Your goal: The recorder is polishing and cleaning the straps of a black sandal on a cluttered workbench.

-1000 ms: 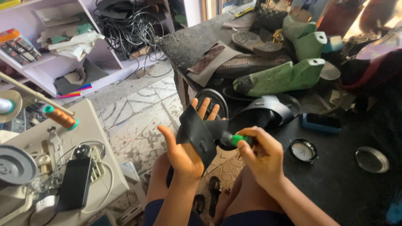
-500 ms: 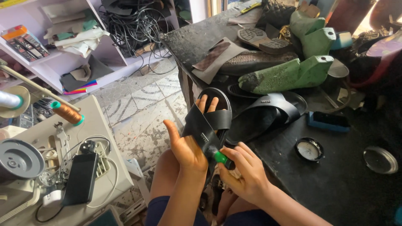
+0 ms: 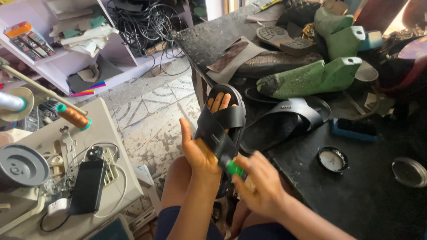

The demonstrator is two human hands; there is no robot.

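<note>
Black sandal (image 3: 221,129) held up in front of the lap, just off the near edge of the black worktable (image 3: 356,195); sole faces away, crossed straps toward the camera; left hand (image 3: 200,149) slid under the straps, palm up, fingertips (image 3: 219,101) poking out past the top strap, so it is gripping the sandal from inside; right hand (image 3: 260,184) clenched round a small green-tipped tool (image 3: 233,169), tip touching the lower strap near the left palm; tool's body mostly hidden by the fingers, kind unclear. Second black sandal (image 3: 289,120) lies flat on the table just beside the held one; green shoe last (image 3: 311,78) behind it, another green last (image 3: 338,31) further back; dark shoe soles (image 3: 284,38) near those; round open tin (image 3: 332,159) and a round lid (image 3: 409,171) on the table to the right, apart from each other; blue-edged brush (image 3: 353,130) between sandal and tin. Left side: white machine table (image 3: 113,178) with black phone (image 3: 86,186), orange thread spool (image 3: 73,116); tangled black cables (image 3: 142,22) on the shelf at the back; tiled floor (image 3: 151,115) between.
</note>
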